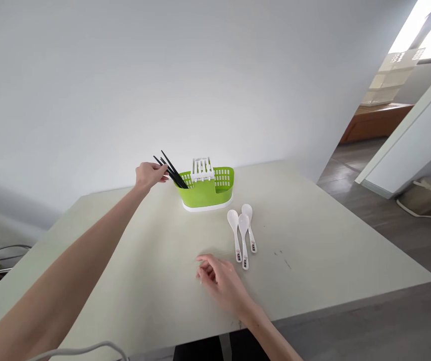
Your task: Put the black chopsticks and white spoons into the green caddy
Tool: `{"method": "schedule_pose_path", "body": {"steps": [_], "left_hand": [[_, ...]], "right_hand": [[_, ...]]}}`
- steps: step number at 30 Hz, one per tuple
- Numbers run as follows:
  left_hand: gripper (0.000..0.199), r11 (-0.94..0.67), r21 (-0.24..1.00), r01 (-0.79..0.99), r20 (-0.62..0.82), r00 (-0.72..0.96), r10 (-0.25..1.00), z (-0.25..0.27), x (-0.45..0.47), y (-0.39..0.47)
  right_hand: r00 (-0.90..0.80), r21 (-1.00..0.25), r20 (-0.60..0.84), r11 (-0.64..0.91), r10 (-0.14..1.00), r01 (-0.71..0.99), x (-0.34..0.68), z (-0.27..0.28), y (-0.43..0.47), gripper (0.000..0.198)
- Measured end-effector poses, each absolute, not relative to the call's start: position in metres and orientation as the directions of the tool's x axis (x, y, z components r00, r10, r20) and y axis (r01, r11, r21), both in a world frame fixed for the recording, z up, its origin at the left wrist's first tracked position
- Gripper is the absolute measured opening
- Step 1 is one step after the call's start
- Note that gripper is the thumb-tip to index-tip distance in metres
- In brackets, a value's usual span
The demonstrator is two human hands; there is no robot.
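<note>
Wall (200, 90): pale, stood behind a light table (313, 240). Floor (381, 215): grey, lay at right. Window (411, 30): glowed, upper right.

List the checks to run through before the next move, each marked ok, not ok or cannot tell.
1. Basket upright on the table: ok.
2. Chopsticks with lower ends in the basket: ok.
3. Chopsticks standing straight: not ok, they lean out to the left over the rim.
4. Left hand gripping firmly: cannot tell; its fingers are at the chopsticks, but pinch or loose touch is unclear.
5. Right hand free: ok, empty and loosely curled near the spoons.
6. Three spoons clear of the basket: ok, lying on the table in front of it.
</note>
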State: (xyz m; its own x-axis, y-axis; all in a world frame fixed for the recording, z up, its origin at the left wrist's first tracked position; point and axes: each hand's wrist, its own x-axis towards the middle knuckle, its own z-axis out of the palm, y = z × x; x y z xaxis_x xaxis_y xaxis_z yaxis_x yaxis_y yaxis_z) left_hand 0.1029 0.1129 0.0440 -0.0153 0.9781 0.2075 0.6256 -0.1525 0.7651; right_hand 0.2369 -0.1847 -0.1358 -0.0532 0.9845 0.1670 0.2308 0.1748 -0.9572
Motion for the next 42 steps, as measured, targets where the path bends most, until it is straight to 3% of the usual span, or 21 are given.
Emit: {"method": "schedule_pose_path", "body": {"steps": [5,12,22,29,36,42], "left_hand": [[0.018,-0.177,0.773,0.609,0.219,0.005,0.976,0.030,0.107,0.126],[0.024,-0.230,0.688,0.688,0.262,0.059,0.963,0.011,0.108,0.133],[0.050,-0.289,0.777,0.559,0.315,0.053,0.948,-0.018,0.082,0.112],[0.055,-0.200,0.838,0.508,0.172,0.102,0.980,-0.077,0.037,0.081],[0.058,-0.189,0.916,0.355,0.140,0.160,0.977,-0.109,-0.015,0.045],[0.052,-0.157,0.954,0.256,0.125,0.136,0.983,-0.107,-0.039,0.020]], "right_hand": [[-0.037,-0.963,0.165,0.169,0.986,0.208,0.237,-0.136,-0.184,0.026],[-0.031,-0.967,0.170,0.172,0.985,0.185,0.238,-0.140,-0.181,0.025],[-0.031,-0.971,0.130,0.133,0.991,0.196,0.239,-0.135,-0.184,0.024],[-0.066,-0.964,0.100,0.113,0.993,0.242,0.242,-0.132,-0.184,0.021],[-0.064,-0.875,0.149,0.162,0.987,0.457,0.286,-0.096,-0.179,0.023],[0.245,-0.717,0.242,0.002,0.939,0.697,0.368,-0.088,-0.135,0.023]]}}
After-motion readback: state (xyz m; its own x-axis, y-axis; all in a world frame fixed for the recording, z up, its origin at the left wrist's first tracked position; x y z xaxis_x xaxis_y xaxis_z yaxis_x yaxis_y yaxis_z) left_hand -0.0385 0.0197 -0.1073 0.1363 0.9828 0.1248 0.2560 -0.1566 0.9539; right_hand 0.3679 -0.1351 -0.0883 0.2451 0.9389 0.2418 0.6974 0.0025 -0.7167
